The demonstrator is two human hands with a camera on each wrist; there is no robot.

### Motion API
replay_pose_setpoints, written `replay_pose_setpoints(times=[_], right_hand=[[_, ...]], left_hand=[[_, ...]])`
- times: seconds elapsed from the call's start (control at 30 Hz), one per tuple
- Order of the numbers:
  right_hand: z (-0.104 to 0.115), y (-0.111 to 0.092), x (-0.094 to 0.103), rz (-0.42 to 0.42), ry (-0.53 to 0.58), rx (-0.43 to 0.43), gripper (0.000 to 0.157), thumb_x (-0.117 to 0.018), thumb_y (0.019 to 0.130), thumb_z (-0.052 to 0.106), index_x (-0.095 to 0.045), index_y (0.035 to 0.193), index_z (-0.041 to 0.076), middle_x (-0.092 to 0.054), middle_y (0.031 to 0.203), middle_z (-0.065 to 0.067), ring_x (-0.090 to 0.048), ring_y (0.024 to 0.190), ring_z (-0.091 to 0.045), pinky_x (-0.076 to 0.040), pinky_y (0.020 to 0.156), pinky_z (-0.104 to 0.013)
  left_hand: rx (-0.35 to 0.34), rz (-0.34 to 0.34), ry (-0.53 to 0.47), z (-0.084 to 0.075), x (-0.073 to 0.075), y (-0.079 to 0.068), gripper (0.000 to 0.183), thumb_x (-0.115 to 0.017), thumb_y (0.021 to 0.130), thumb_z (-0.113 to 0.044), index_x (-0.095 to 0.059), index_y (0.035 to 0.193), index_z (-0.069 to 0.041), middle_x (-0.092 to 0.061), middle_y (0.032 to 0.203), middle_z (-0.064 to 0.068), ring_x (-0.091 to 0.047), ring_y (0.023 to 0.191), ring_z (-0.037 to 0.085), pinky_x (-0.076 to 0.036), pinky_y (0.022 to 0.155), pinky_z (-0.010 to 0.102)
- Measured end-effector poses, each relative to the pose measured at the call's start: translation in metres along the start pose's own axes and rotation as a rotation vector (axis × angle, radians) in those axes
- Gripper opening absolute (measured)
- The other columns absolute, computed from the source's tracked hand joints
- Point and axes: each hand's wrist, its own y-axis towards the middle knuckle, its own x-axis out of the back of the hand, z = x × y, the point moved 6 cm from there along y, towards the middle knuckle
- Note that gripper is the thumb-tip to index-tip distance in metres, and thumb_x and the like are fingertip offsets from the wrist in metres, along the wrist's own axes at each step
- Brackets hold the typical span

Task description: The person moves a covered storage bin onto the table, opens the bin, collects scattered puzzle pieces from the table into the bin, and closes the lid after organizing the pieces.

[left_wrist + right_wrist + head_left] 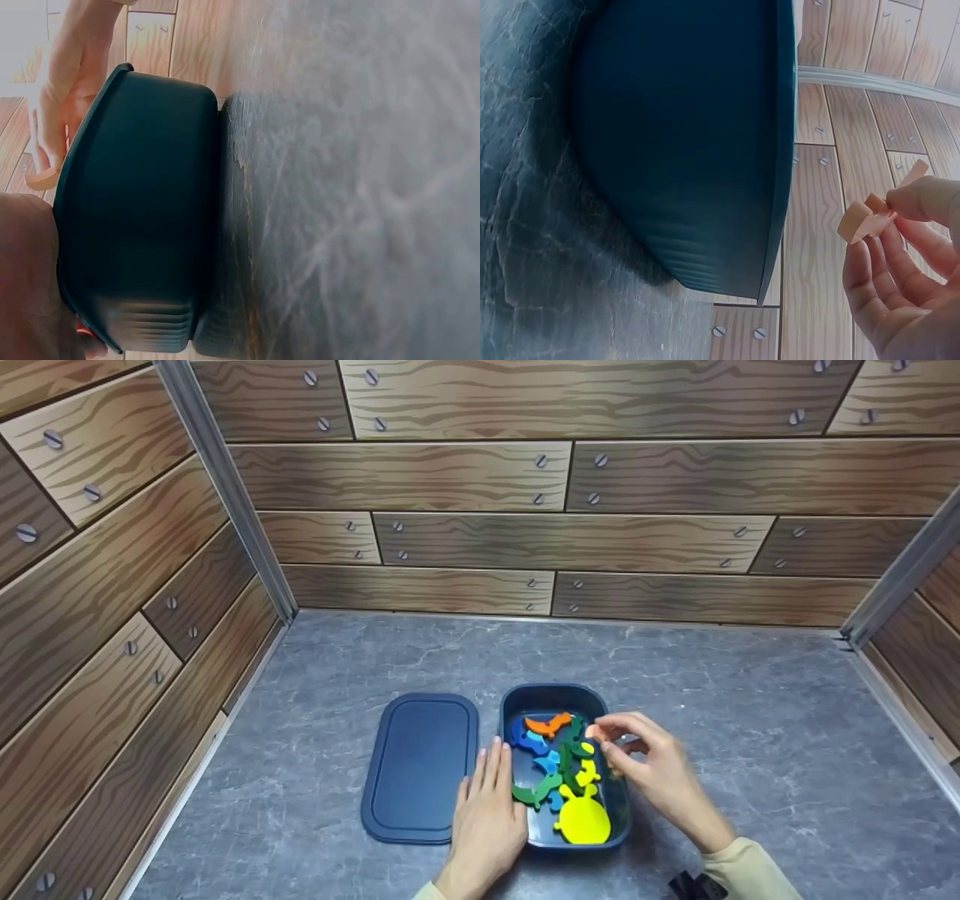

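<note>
A dark blue plastic box stands on the grey table, holding several flat animal-shaped pieces. Among them are an orange piece, a green curved piece, a dark blue piece and a large round yellow piece. My left hand rests along the box's left rim with fingers straight. Over the right rim, my right hand pinches a small peach-coloured flat shaped piece between thumb and fingers. In the left wrist view the box's outer wall hides the contents.
Left of the box lies its dark blue lid, flat on the table. Wood-patterned panels enclose the back and both sides, with metal strips at the corners.
</note>
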Motion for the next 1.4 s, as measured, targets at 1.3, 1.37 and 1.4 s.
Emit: replay_pose_setpoints(times=[1.3, 1.37, 1.4], right_hand=[[0.014, 0.012, -0.045, 0.187, -0.074, 0.076, 0.024, -0.07, 0.091, 0.013, -0.07, 0.112, 0.025, -0.062, 0.102, 0.015, -0.06, 0.087, -0.007, -0.053, 0.069, -0.027], [0.014, 0.013, -0.047, 0.196, -0.083, 0.083, 0.024, -0.07, 0.091, 0.011, -0.07, 0.112, 0.023, -0.062, 0.103, 0.015, -0.059, 0.086, -0.007, -0.054, 0.069, -0.028], [0.015, 0.013, -0.048, 0.201, -0.086, 0.088, 0.025, -0.07, 0.091, 0.01, -0.07, 0.113, 0.021, -0.062, 0.103, 0.015, -0.059, 0.085, -0.007, -0.054, 0.069, -0.028]], left_hand=[[-0.009, 0.021, -0.015, -0.001, 0.001, 0.001, 0.066, -0.046, 0.095, -0.02, -0.025, 0.157, -0.012, -0.014, 0.164, 0.0, -0.017, 0.148, 0.024, -0.027, 0.111, 0.056], [-0.011, 0.023, -0.018, 0.0, 0.001, 0.002, 0.066, -0.046, 0.095, -0.02, -0.026, 0.157, -0.012, -0.014, 0.164, 0.0, -0.016, 0.148, 0.024, -0.027, 0.111, 0.057], [-0.012, 0.025, -0.018, 0.0, 0.0, 0.002, 0.066, -0.046, 0.095, -0.02, -0.026, 0.157, -0.012, -0.014, 0.164, 0.0, -0.016, 0.148, 0.025, -0.027, 0.111, 0.057]])
